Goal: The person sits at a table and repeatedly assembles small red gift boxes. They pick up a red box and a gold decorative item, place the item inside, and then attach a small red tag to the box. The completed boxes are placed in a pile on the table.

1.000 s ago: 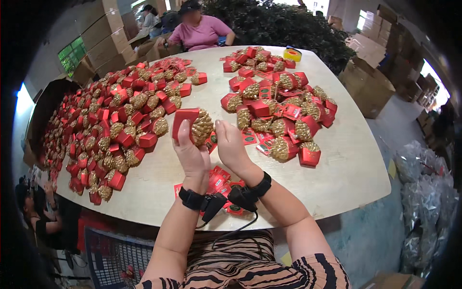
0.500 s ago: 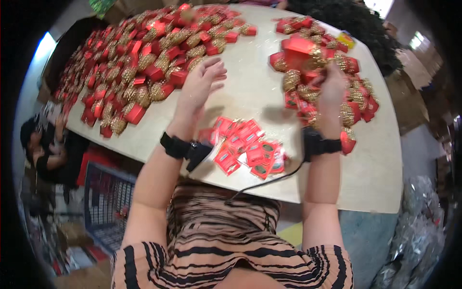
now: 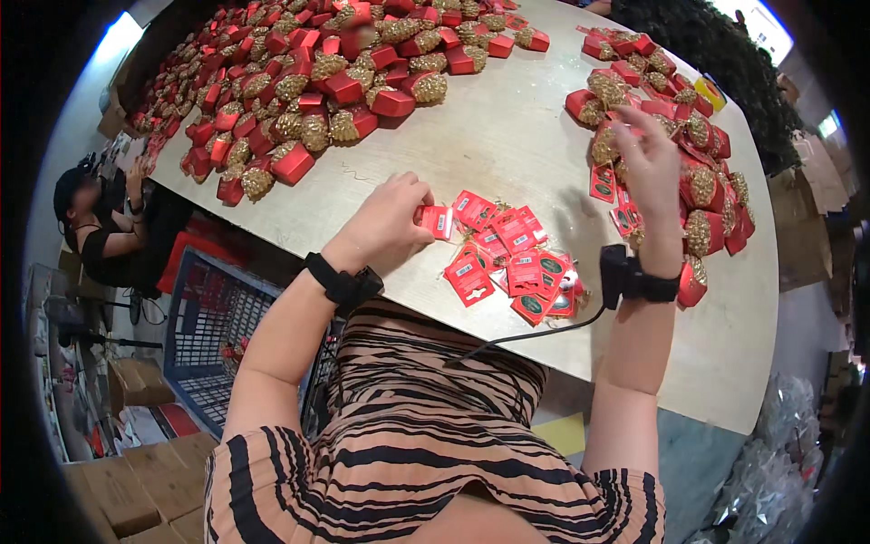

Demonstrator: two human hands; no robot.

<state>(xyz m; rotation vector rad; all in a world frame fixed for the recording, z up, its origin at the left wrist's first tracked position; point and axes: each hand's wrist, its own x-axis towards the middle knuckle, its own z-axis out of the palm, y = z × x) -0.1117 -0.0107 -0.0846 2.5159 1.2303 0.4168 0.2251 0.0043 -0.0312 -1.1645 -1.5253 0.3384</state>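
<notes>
Far to the left of the card spread (image 3: 491, 243), a co-worker (image 3: 104, 222) in a dark cap and black top is near the edge of the pale table (image 3: 517, 145). Nearer than the spread and well left of it stand cardboard boxes (image 3: 145, 476); between them and the spread, below table height, is a blue plastic crate (image 3: 213, 331) with something small and red inside. Beyond the spread and to its left lies a large heap (image 3: 313, 95) of ornaments, each with a red angular base and a gold, cone-like body.

At the spread's left edge, the left hand (image 3: 385, 222) has its thumb and fingers closed on the side of one red card (image 3: 439, 222). The spread itself is a loose overlap of red cards, some showing white labels, others a dark green oval.

Right of the spread and a little beyond it, the right hand (image 3: 651, 163) is raised and blurred, fingers parted around nothing visible; whether it touches the smaller heap (image 3: 702, 186) of ornaments behind it cannot be told. That heap lies right of the spread, with a yellow roll (image 3: 710, 92) beside it. Farthest right of the spread, below the table, are clear plastic bags (image 3: 770, 462).
</notes>
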